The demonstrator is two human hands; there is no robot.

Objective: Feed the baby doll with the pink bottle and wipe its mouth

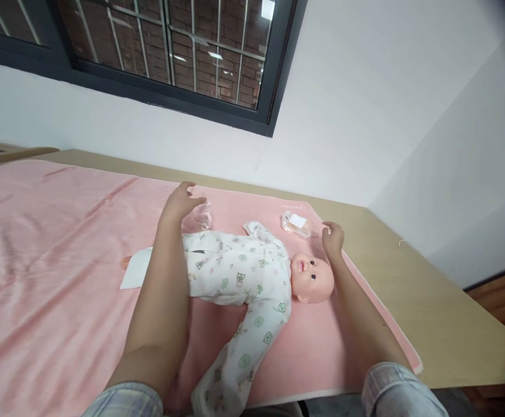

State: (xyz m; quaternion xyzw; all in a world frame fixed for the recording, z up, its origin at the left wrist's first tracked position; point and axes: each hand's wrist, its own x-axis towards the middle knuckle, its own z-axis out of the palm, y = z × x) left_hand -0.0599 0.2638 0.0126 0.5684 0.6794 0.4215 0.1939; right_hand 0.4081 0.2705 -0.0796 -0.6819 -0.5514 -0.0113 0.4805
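Note:
A baby doll (313,279) in white printed clothes (239,269) lies on its back on a pink blanket (308,347), its head to the right. My left hand (180,202) reaches over its legs to the blanket's far edge. The thumb and fingers there are apart, beside a clear bottle (204,215), and I cannot tell whether they touch it. Past the doll's head, my right hand (333,238) is closed at the blanket's right edge, thumb and finger pinched on the cloth. One sleeve of the doll's clothes stretches toward me.
A small clear packet with a white label (296,222) rests on the blanket near the far right corner. A white sheet (137,269) covers part of the doll's legs. Behind the wooden tabletop (387,260) are a white wall (322,116) and a barred window (169,52).

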